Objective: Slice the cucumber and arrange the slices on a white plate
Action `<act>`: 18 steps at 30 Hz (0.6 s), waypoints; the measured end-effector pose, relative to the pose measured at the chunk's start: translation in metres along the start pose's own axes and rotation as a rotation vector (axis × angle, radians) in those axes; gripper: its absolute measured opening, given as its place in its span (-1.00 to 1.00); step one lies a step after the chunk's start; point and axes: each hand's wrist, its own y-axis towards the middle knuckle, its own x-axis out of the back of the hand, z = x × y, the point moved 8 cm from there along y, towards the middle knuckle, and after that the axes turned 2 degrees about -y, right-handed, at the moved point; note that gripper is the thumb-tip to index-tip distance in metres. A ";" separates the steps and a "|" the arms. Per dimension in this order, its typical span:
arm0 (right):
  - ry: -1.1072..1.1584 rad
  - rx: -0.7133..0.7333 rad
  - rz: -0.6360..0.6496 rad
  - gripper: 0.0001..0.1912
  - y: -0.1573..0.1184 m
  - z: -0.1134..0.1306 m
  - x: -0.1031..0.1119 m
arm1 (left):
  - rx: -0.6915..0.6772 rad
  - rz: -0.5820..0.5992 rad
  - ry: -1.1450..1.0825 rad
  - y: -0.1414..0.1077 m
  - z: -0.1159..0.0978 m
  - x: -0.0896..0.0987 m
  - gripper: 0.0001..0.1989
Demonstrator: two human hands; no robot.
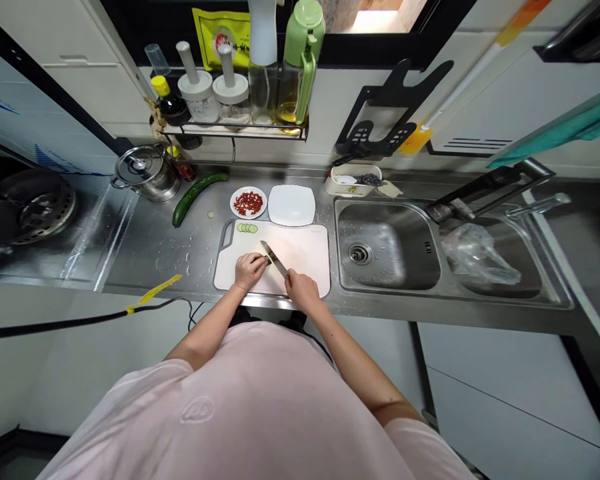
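Observation:
My right hand [303,291] is closed round the handle of a knife [275,260], its blade pointing up and left across the white cutting board [305,243]. Beside the blade, my left hand [251,270] has its fingers pressed together on the board. A small dark green piece, apparently cucumber [269,259], shows at its fingertips, mostly hidden. Several cucumber slices [247,228] lie in a row near the board's top left corner. Behind the board are a round plate of chopped red pieces [248,203] and a white square plate [291,204].
A whole cucumber [195,198] and a lidded steel pot [147,172] are to the left. The double sink [387,247] adjoins the right side, with a plastic bag [480,255] in its far basin. A rack [240,131] of bottles and jars hangs behind.

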 end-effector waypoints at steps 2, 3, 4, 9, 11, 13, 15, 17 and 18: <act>0.002 0.010 -0.002 -0.73 0.000 0.002 0.001 | 0.000 -0.001 0.013 0.000 0.000 0.000 -0.76; 0.004 0.012 -0.002 -0.72 0.000 0.002 0.002 | -0.001 -0.001 0.019 -0.001 0.000 0.000 -0.76; 0.005 0.013 0.000 -0.72 0.000 0.003 0.002 | -0.004 -0.001 0.025 -0.001 0.000 0.000 -0.76; 0.005 0.014 0.013 -0.72 0.001 0.005 0.002 | -0.017 0.002 0.034 -0.001 -0.001 0.000 -0.76; -0.001 0.016 0.009 -0.72 0.002 0.006 0.002 | -0.009 0.009 0.036 -0.001 -0.001 0.000 -0.76; -0.009 0.017 0.004 -0.73 0.002 0.007 0.002 | -0.006 0.013 0.039 -0.001 -0.001 0.000 -0.76; -0.017 0.020 0.005 -0.74 0.003 0.008 0.002 | -0.009 0.012 0.040 -0.001 -0.002 0.000 -0.76; -0.021 0.023 0.018 -0.75 0.002 0.007 0.000 | -0.009 0.012 0.038 -0.001 -0.001 -0.001 -0.76; -0.022 0.025 0.027 -0.75 0.002 0.006 -0.002 | -0.006 0.014 0.037 -0.001 -0.001 -0.001 -0.76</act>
